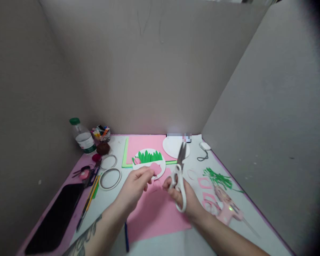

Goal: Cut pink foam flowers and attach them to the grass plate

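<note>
My left hand (136, 186) pinches a small pink foam piece (156, 168) between thumb and fingers, just over a white paper plate (161, 170) that carries green paper grass (150, 156). My right hand (185, 197) grips white-handled scissors (179, 174), blades pointing up and away, closed or nearly so. Both hands hover above a pink foam sheet (156, 213) lying on the table.
A second white plate (173, 146) and pink and green sheets lie behind. At left: a water bottle (81, 137), a cup of markers (101, 133), two rings (110, 177), pencils, a black phone (56, 220). At right: green shreds (218, 177), pink offcuts (206, 190), a pink glue gun (226, 206). Cardboard walls enclose the table.
</note>
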Action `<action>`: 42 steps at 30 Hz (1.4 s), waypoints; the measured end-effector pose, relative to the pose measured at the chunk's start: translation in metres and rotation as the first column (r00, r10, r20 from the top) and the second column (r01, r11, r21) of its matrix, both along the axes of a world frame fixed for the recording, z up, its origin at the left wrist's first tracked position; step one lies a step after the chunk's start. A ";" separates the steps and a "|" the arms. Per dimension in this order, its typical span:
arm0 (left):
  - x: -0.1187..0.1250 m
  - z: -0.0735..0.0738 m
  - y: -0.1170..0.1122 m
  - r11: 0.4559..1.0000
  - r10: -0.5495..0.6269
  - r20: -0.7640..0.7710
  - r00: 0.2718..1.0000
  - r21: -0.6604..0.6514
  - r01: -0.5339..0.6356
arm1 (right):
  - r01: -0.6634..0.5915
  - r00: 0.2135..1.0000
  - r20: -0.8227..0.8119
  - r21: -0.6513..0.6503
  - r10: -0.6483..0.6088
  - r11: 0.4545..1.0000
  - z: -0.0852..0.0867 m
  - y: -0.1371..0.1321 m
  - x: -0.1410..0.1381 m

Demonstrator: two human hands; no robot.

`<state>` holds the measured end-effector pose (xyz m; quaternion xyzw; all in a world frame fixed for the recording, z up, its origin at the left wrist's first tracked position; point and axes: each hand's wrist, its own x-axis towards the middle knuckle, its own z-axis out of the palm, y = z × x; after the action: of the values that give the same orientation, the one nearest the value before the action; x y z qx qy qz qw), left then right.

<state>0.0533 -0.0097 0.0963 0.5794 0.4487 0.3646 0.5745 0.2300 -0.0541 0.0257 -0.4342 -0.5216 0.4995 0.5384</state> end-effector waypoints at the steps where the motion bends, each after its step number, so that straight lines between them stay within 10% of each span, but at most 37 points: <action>1: 0.003 -0.002 -0.002 1.000 -0.023 0.008 1.000 -0.001 0.023 | 0.038 0.999 -0.008 0.051 -0.037 0.998 0.005 0.001 0.000; 11: 0.021 -0.019 -0.016 0.970 -0.223 -0.053 0.973 0.087 0.227 | 0.238 0.971 0.047 -0.020 -0.236 0.971 0.034 0.000 -0.003; 25: 0.018 -0.023 -0.009 0.982 -0.140 -0.186 0.973 0.097 0.160 | 0.191 0.972 0.156 -0.080 -0.177 0.978 0.030 0.004 0.001; 42: 0.010 -0.011 -0.002 0.974 0.044 0.173 0.984 -0.227 -0.003 | 0.209 0.968 0.157 -0.064 -0.196 0.976 0.018 0.008 0.007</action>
<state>0.0635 -0.0115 0.0851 0.4703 0.4412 0.3681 0.6699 0.2368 -0.0466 0.0436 -0.5428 -0.4932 0.4282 0.5280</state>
